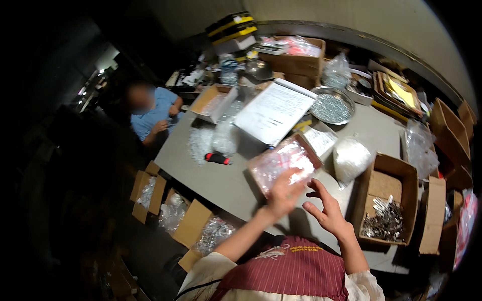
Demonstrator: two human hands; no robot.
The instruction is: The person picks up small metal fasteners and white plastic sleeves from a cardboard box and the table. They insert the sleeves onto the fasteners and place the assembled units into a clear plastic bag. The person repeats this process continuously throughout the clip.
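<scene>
My left hand [285,195] reaches over a small cardboard box with a shiny clear plastic bag [278,165] of pinkish items in it. Its fingers look stretched out across the bag's near side, somewhat blurred. Just to the right, my right hand [326,208] hovers above the table with its fingers apart and nothing in them. Beyond the box, a white sheet with writing [276,110] lies on a raised surface. A clear bag of whitish contents [350,159] stands right of the box.
An open carton of metal parts [386,218] stands at the table's right side. Farther back sits a round metal bowl of small parts [332,106]. A red-and-black tool [218,158] lies left on the grey table [191,175]. Another person [158,113] sits at the far left.
</scene>
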